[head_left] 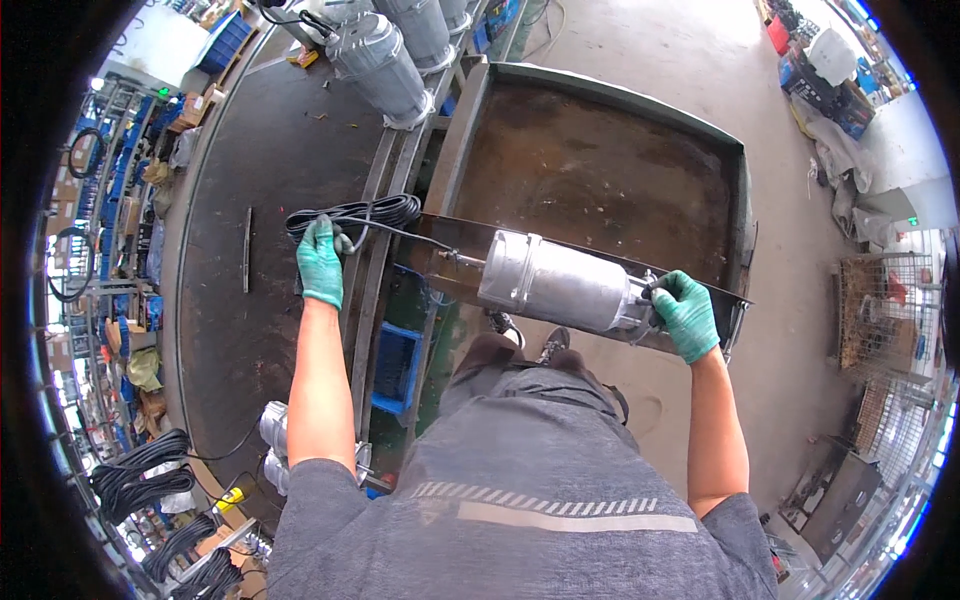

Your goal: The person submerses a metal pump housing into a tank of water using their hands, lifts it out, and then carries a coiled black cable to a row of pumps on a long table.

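A silver cylindrical pump (pixel 560 280) lies on its side across the near edge of a brown metal tray. My right hand (pixel 686 314), in a green glove, is closed on the fitting at the pump's right end. From the pump's left end a black cable runs left to a bundled coil (pixel 385 212) by the bench rail. My left hand (pixel 322 262), also in a green glove, has its fingers wrapped around the left end of that coil.
The deep-rimmed tray (pixel 600 85) stands ahead of me. Several silver pumps (pixel 380 75) stand upright at the far end of the dark bench (pixel 225 180). Below the rail sits a blue crate (pixel 398 365). More cable coils (pixel 140 475) lie at the lower left; wire cages (pixel 880 310) stand at right.
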Motion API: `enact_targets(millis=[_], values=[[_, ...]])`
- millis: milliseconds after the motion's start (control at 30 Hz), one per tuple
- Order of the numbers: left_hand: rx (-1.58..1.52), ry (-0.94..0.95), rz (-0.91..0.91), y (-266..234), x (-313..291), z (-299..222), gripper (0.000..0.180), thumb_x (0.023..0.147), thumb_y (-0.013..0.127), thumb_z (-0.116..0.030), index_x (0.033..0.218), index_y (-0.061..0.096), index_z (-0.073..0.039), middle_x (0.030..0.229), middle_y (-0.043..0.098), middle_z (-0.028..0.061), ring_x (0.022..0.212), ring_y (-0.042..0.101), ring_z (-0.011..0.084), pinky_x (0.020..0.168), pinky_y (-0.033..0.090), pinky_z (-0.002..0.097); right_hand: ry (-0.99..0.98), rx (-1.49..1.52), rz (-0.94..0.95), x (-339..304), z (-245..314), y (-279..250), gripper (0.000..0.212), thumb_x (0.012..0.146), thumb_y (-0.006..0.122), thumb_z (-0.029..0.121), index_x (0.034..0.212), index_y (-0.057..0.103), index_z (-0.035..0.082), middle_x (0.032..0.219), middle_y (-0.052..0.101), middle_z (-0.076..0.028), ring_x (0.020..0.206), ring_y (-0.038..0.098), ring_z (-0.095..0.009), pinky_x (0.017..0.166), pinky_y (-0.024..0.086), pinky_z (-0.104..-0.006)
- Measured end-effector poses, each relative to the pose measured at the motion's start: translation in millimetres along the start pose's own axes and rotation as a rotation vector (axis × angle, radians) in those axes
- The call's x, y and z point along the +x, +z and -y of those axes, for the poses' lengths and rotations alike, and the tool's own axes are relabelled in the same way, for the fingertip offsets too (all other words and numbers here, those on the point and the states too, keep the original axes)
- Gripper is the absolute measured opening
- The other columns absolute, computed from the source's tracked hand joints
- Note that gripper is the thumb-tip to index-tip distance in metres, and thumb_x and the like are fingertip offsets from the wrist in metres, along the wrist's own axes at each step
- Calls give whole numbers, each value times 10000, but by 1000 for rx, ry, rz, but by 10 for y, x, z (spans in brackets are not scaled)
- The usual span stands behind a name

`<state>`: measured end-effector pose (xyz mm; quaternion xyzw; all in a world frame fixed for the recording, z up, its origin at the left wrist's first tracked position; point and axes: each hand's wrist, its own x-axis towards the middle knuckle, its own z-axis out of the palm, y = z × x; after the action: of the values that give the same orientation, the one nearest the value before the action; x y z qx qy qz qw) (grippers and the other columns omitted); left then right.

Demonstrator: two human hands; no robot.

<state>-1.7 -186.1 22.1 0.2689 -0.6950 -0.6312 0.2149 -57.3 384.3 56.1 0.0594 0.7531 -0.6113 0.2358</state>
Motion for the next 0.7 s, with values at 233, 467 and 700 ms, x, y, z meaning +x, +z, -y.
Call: enact_targets(millis=[233,467,700], values=[[931,388,432,-114,-470,-47,454,971,569,-118,1422,584,-169,1233,684,190,1052,672,403,946,539,470,-264,-182,-40,-49,-223,156,224,977,539,25,1181,627,49,899,717,-60,787,657,-113,703,551,-288],[1571,610,664,707,-790,48,485,972,585,-214,1456,578,-174,1439,612,79,1105,658,317,917,535,460,-306,-514,-128,-50,-283,278,184,991,576,77,1150,667,54,940,739,-191,847,734,-322,775,564,-395],[1616,602,922,620,-1131,834,147,932,584,-149,1000,713,-131,1016,687,91,985,678,310,839,561,451,-290,-477,-141,-80,-266,293,185,999,565,91,1148,670,60,953,741,-191,833,729,-322,778,566,-392]])
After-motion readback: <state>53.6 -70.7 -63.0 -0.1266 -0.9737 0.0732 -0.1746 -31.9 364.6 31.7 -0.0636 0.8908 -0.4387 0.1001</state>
